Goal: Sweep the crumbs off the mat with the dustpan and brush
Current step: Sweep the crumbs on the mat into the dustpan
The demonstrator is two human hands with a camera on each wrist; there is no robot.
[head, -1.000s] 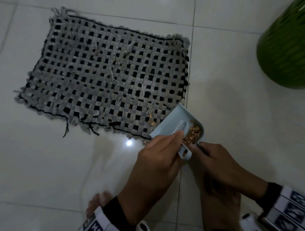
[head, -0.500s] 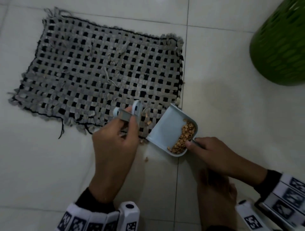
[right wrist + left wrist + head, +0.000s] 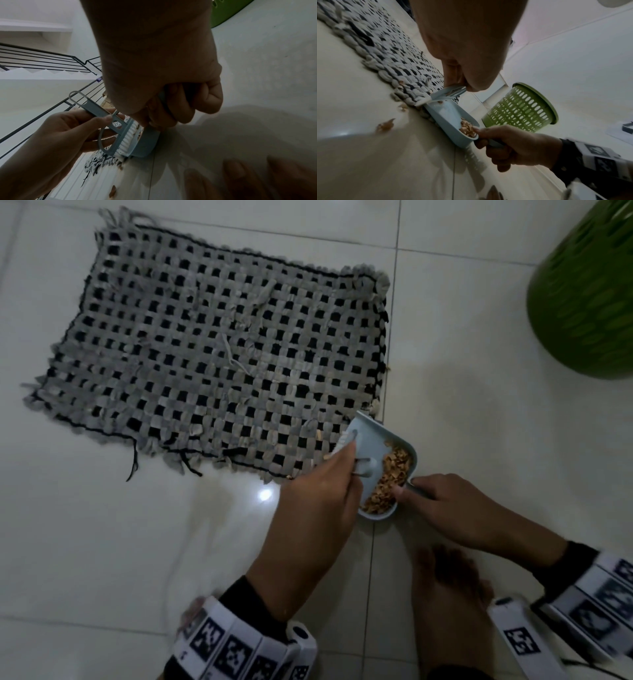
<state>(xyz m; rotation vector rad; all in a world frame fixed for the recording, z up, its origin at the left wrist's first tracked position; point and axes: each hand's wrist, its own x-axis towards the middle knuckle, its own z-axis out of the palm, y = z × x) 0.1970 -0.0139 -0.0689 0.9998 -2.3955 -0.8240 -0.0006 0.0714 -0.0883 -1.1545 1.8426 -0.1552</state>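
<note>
Fingers (image 3: pixel 106 119) of the left hand (image 3: pixel 315 508) pinch the flat handle of the brush (image 3: pixel 120 136); thumb on top, other fingers curled beneath. Bristles sit at the pan's open lip, at the mat's near right corner. Judgement: a light pinch suits short flicks into the pan.

Left to right:
- Mat (image 3: pixel 212 354): woven grey and black, flat on the tiled floor (image 3: pixel 85 542). Surface looks mostly swept; a few pale bits lie near the brush.
- Stray crumbs (image 3: pixel 385 125) on the tile just off the mat's near edge, left of the pan. Not yet collected.
- Dustpan (image 3: pixel 371 440): pale blue, lip against the mat edge, rear raised a little. Judgement: the tilt keeps the heap at the back wall so it does not slide out.
- Crumb heap (image 3: pixel 390 477) in the pan's rear, beside the thumb.
- Right hand (image 3: pixel 448 508): fingers wrapped round the pan's short handle, thumb tip at the rim. It steadies the pan against the brush strokes.
- Green basket (image 3: pixel 522 108): perforated, well apart to the right. Probably where the pan gets emptied.

Stage: late. Remaining: corner bits and the strays on the tile.
</note>
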